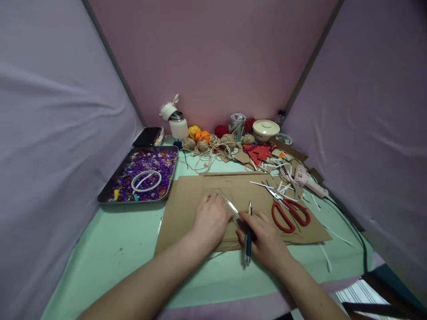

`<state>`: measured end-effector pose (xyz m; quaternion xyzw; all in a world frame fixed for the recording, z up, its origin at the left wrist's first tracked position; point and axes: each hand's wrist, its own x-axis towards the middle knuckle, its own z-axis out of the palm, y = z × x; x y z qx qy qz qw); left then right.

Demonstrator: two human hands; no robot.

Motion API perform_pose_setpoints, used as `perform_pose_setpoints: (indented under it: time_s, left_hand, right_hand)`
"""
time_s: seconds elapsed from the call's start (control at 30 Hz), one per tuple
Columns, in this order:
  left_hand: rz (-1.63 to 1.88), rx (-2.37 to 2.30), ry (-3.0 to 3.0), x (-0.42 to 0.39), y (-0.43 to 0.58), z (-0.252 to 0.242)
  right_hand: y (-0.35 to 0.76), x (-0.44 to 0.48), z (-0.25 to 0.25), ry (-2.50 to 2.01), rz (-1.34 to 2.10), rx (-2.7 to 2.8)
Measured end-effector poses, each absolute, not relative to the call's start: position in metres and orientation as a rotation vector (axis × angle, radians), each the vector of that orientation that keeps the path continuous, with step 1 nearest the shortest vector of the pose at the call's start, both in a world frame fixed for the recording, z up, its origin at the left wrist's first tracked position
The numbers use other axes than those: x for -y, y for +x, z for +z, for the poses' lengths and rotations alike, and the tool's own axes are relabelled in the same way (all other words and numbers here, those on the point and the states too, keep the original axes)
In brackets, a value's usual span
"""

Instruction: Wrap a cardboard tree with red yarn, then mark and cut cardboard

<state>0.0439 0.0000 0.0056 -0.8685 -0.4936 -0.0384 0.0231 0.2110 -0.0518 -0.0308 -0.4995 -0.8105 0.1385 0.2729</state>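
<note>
My right hand (265,238) is closed around a utility knife, its metal blade (231,205) pointing up and left toward my left hand. A dark blue pen (248,244) stands out above and below the right fingers; whether it is gripped too, I cannot tell. My left hand (213,218) presses on a sheet of brown cardboard (183,200) with its fingers curled down. Faint see-through edges show by its fingertips, but what they belong to is unclear. Red-handled scissors (283,218) lie on the cardboard's right side, apart from both hands.
A dark tray (133,203) of purple beads with a white hoop (146,181) sits left. Yarn balls (227,141), a white jar (179,129) and a lidded bowl (266,130) line the back. A pink glue gun (310,182) with black cord lies right, near cardboard scraps and white strips.
</note>
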Motion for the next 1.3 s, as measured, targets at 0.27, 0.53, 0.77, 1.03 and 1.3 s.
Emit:
perform_pose_setpoints:
  time_s: [0.27, 0.53, 0.77, 1.03, 1.3]
  left_hand:
    - [-0.063, 1.830, -2.553, 0.015, 0.076, -0.002]
    - [0.039, 1.983, -2.529, 0.016, 0.077, -0.010]
    - [0.049, 1.902, -2.573, 0.013, 0.072, -0.006]
    - [0.053, 1.834, -2.544, 0.011, 0.066, -0.007]
    - [0.137, 1.804, -2.529, 0.009, 0.065, -0.004]
  right_hand:
    - [0.211, 0.056, -0.038, -1.310, 0.343, 2.155]
    - [0.209, 0.058, -0.040, -1.325, 0.293, 2.151]
    - [0.207, 0.057, -0.040, -1.321, 0.285, 2.118]
    - [0.207, 0.057, -0.036, -1.335, 0.351, 2.091]
    - [0.209, 0.054, -0.038, -1.330, 0.402, 2.086]
